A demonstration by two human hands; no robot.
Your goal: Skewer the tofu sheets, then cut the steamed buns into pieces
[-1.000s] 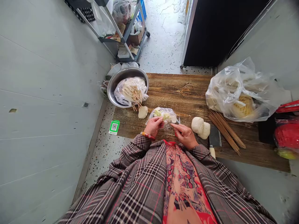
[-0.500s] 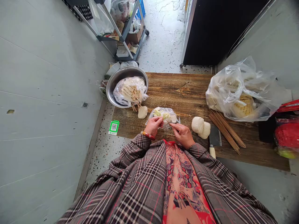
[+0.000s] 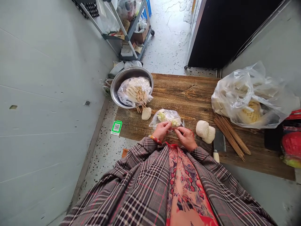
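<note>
My left hand (image 3: pixel 161 131) and my right hand (image 3: pixel 187 137) meet close together over the table's near edge. The fingers of both are closed in a pinch; what lies between the fingertips is too small to make out. Just beyond them is a clear plastic bag (image 3: pixel 154 121) with white and pale green pieces (image 3: pixel 174 121) that look like cauliflower florets. A thin grey, shiny thing (image 3: pixel 183 123) shows beside the bag, above my right fingers. Two thick, round white pieces (image 3: pixel 205 131) lie to the right of my right hand. Another flat pale piece (image 3: pixel 146 113) is left of the bag.
A metal bowl (image 3: pixel 113 92) at the left holds a bag of skewered pale slices (image 3: pixel 136 89). On the right are a cleaver (image 3: pixel 219 141), a bundle of wooden skewers (image 3: pixel 231 136) and a large plastic bag (image 3: pixel 244 91). A shelf cart (image 3: pixel 135 34) stands beyond the wooden table (image 3: pixel 178 88).
Both hands have drawn slightly nearer to my body, away from the bag. The pieces in the bag show more fully. The whole view has shifted a little.
</note>
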